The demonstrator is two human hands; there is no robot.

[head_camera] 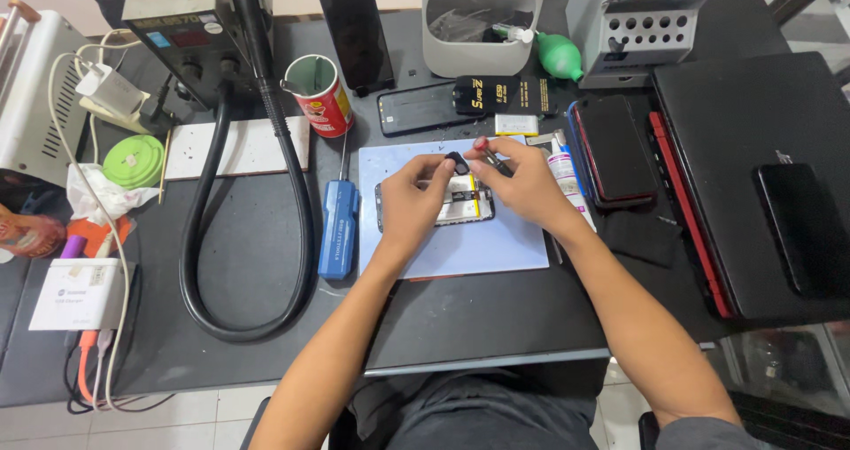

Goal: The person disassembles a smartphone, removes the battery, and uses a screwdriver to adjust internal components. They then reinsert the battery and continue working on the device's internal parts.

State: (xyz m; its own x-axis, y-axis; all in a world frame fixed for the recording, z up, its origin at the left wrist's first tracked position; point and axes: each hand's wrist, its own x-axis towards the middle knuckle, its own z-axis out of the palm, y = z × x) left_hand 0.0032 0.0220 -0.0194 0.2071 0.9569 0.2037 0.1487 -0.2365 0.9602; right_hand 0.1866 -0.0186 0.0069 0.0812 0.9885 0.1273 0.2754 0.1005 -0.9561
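Observation:
An opened phone (467,204) lies face down on a pale blue work mat (478,246) in the middle of the dark desk. My left hand (414,197) rests on the phone's left half and pinches a small black part (458,161) between thumb and forefinger above it. My right hand (524,180) comes in from the right and holds thin tweezers (494,160), their tip close to the black part. Both hands hide most of the phone.
A blue electric screwdriver (338,228) lies left of the mat, beside a thick black hose (297,193) from a hot-air station (181,25). A red cup (320,91), phones (615,149), a black laptop (753,175) and a white bin (482,20) stand around.

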